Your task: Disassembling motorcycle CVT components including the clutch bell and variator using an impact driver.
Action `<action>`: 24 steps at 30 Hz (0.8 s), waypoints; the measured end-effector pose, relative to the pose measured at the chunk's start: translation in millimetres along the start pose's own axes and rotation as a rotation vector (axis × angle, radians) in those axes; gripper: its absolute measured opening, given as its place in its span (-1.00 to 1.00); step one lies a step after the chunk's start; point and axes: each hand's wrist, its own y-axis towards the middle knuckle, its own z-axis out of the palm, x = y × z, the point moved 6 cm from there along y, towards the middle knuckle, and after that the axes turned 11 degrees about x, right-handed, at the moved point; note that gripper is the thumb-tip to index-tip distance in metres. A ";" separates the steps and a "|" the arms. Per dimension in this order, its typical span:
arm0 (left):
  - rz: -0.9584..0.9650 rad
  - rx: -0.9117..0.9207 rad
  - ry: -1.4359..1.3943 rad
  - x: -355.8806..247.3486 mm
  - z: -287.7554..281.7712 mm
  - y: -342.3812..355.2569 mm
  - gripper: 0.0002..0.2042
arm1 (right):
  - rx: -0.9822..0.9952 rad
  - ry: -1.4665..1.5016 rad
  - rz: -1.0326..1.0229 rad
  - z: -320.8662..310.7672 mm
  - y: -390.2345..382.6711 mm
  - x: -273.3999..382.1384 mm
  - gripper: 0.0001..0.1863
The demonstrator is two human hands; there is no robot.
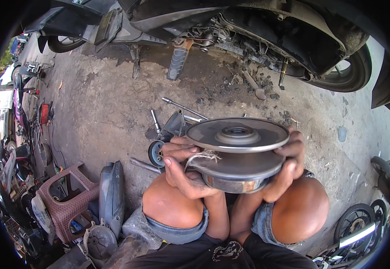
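Note:
Held up between my knees is a scooter's belt pulley assembly [240, 167], two grey metal discs with a gap between them and a hub in the middle of the upper disc. My left hand [184, 168] grips its left side, fingers at the disc edges and thumb lower down. On the right, my right hand [291, 154] is closed round the discs' edges. A tuft of pale frayed thread [204, 157] lies at the left hand's fingers, against the gap. The fingers behind the discs are partly hidden.
A scooter [258, 36] stands ahead with its side mechanism exposed. On the concrete floor [100, 98] lie a long socket wrench [184, 107], a blue-faced round part [156, 153] and dirt crumbs. At left are a brown plastic stool [67, 201] and a black cover [111, 190]; a wheel [354, 226] lies right.

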 end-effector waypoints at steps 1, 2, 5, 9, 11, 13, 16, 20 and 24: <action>0.004 0.000 0.000 2.7 -9.6 2.3 -0.58 | -0.059 0.020 0.083 -1.1 -7.0 -12.1 -0.55; 0.034 0.221 -0.011 5.8 -10.5 5.9 -0.55 | -0.114 0.025 0.159 -3.7 -14.7 -27.6 -0.59; 0.086 0.422 -0.090 0.6 1.6 8.9 -0.47 | -0.048 0.237 0.058 -5.7 -5.3 -29.5 -0.61; 0.109 0.419 -0.122 -3.9 -3.1 15.3 -0.46 | -0.057 0.240 0.045 -3.7 -2.3 -13.7 -0.59; 0.106 0.408 -0.140 -6.0 -2.0 14.8 -0.48 | -0.047 0.195 0.051 -4.4 -3.2 -12.3 -0.58; -0.185 0.327 -0.339 3.5 -1.6 14.0 -0.52 | -0.095 0.154 0.035 -5.5 -7.1 -11.9 -0.57; -0.443 0.251 -0.399 -5.0 11.3 10.6 -0.45 | -0.089 0.069 -0.027 -17.3 0.2 3.0 -0.56; -0.523 0.264 -0.475 -8.1 12.8 10.4 -0.48 | -0.092 0.067 -0.045 -22.5 1.5 7.2 -0.57; -0.613 0.279 -0.536 -10.5 13.9 6.7 -0.51 | -0.120 0.062 -0.014 -28.1 2.0 3.8 -0.53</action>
